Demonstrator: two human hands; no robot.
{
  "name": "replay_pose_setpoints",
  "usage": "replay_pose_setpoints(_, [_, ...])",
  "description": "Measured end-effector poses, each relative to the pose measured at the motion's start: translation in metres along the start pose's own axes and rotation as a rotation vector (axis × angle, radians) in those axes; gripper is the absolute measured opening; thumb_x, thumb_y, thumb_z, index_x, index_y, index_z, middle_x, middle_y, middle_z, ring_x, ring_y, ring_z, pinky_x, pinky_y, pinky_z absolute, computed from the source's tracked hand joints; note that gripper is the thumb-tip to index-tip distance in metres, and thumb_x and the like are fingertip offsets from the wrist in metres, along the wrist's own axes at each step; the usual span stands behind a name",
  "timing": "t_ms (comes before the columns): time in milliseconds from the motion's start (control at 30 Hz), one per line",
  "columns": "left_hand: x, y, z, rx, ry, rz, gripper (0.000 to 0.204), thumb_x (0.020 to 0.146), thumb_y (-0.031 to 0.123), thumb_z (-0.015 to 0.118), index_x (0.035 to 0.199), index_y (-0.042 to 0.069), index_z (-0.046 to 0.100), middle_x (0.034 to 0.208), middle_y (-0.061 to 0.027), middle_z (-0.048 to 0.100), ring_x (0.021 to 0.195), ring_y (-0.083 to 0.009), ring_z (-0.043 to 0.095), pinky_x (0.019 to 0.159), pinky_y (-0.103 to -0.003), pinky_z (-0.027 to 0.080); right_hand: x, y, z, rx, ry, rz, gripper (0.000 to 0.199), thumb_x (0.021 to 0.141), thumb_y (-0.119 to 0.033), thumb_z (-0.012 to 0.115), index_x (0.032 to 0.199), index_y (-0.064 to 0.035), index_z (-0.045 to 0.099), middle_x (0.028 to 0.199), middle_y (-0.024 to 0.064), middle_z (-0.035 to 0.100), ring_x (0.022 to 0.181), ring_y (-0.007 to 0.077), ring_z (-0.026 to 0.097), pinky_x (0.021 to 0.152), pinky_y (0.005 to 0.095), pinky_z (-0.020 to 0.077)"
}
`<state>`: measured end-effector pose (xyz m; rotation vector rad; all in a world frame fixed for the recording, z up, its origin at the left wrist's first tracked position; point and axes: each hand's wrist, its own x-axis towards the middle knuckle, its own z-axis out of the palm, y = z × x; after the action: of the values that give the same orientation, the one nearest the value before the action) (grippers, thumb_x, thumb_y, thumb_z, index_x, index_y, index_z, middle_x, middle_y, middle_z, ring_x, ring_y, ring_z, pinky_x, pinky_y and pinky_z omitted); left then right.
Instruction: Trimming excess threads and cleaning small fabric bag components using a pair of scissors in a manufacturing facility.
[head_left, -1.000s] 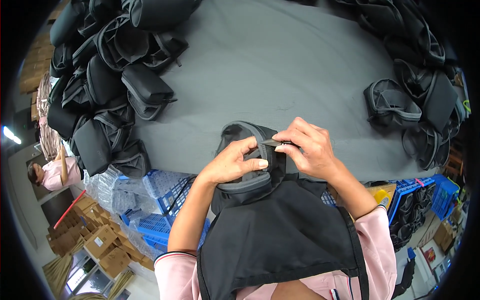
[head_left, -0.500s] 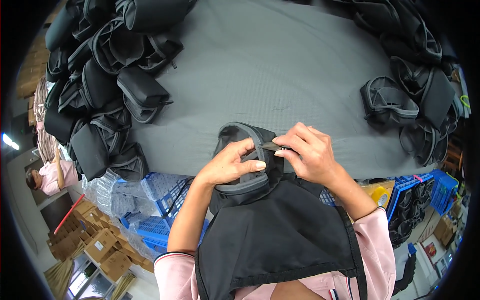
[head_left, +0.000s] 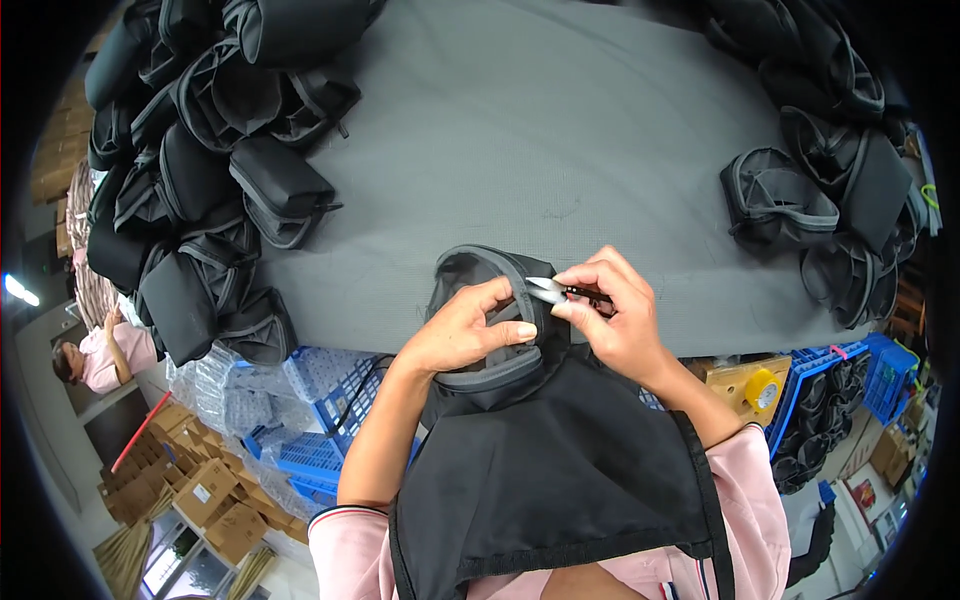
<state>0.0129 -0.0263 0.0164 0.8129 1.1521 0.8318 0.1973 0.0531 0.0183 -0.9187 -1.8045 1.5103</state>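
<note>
- Black case (head_left: 548, 330), mouth upward and lid not made out: at the middle of the table's near edge, jutting past it toward the wearer's black apron (head_left: 570, 490).
- Left hand (head_left: 470, 328): closed on the case, fingers bent over the grey-trimmed rim, thumb lying across the opening.
- Right hand (head_left: 620, 310): small snips (head_left: 546, 289) pinched between thumb and fingers, bright blades at the rim just beside the left fingers.
- Handling, as judged: light, soft-walled, apt to sag; padded cloth, little slip, hardly fragile. Rim looks the firmest part; best taken there, one finger inside and thumb opposite, clear of the blades.
- Table (head_left: 560, 150), grey-covered: heaped black cases (head_left: 205, 180) along its left edge, more cases (head_left: 870, 200) along its right edge, one open case (head_left: 775, 205) on the inner side of those.
- Below the near edge: blue crate (head_left: 310, 450) and bubble wrap (head_left: 230, 385) leftward, yellow tape roll (head_left: 763, 389) rightward.
- Hard to make out: left fingertips hidden inside the case; blade tips merge with the trim, perhaps touching it; case underside unseen, so contact with the table can't be told. Far heaps cut off by the dark lens rim.
</note>
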Motion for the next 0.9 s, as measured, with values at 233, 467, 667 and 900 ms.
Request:
replay_pose_setpoints(233, [0.001,0.002,0.004,0.06,0.08,-0.021,0.037,0.08,0.024,0.068,0.104,-0.002,0.056,0.096,-0.0053,0.06,0.091,-0.012,0.053,0.08,-0.027,0.043,0.005,0.002,0.001,-0.202,-0.043,-0.143,0.016,0.071,-0.005,0.068,0.085,-0.0021,0.061,0.074,0.0047,0.053,0.055,0.0146,0.053,0.049,0.0271,0.0419])
replay_pose_setpoints(467, [0.004,0.005,0.008,-0.128,0.299,0.015,0.027,0.088,0.022,0.06,0.101,-0.001,0.056,0.089,-0.0023,0.061,0.082,-0.0081,0.054,0.075,-0.024,0.044,-0.009,0.011,0.005,0.222,0.053,0.21,0.016,0.072,0.0,0.066,0.087,0.0004,0.06,0.076,0.0052,0.051,0.063,0.0122,0.051,0.056,0.0244,0.0424])
replay_pose_setpoints(667, [0.003,0.008,0.015,-0.165,0.38,0.016,0.019,0.088,0.015,0.06,0.096,-0.001,0.055,0.085,-0.0024,0.061,0.078,-0.0066,0.054,0.071,-0.023,0.045,-0.018,-0.002,-0.009,-0.143,-0.098,-0.016,0.019,0.07,-0.005,0.07,0.087,-0.0028,0.061,0.076,0.0051,0.052,0.059,0.0131,0.052,0.054,0.025,0.0414])
replay_pose_setpoints(900, [0.009,0.002,0.017,-0.094,0.391,0.043,0.015,0.087,0.011,0.06,0.092,-0.001,0.054,0.084,-0.0029,0.061,0.078,-0.0053,0.053,0.069,-0.024,0.045,-0.011,0.007,-0.007,-0.306,-0.152,-0.206,0.019,0.069,-0.009,0.072,0.085,-0.005,0.061,0.074,0.0033,0.052,0.056,0.0162,0.053,0.049,0.0277,0.0401])
